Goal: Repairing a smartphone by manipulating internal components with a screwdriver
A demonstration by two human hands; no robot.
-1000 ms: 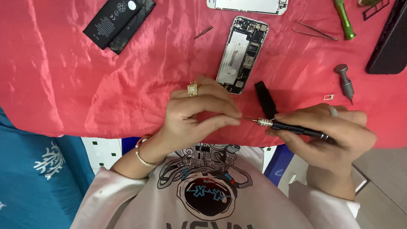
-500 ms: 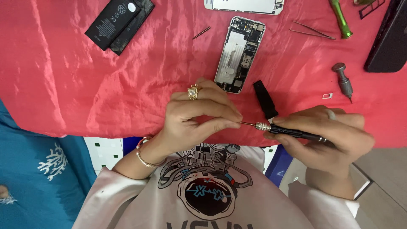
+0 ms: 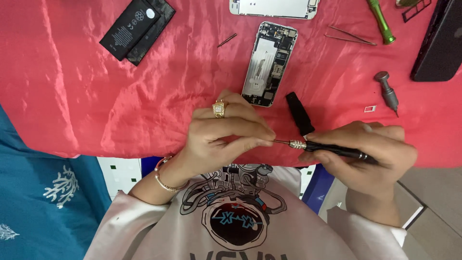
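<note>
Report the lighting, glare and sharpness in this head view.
Head view: soft, even light; the red satin cloth shows pale sheen along its folds. The left hand, the right hand and the black screwdriver are sharp, without motion blur. The opened phone is crisp; shadows are faint.

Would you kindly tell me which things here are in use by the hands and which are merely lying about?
In use:
- black screwdriver, held by right hand
- its metal tip, pinched by left hand

Lying about:
- opened phone
- black battery
- grey screwdriver
- green tool
- tweezers
- red cloth
</note>
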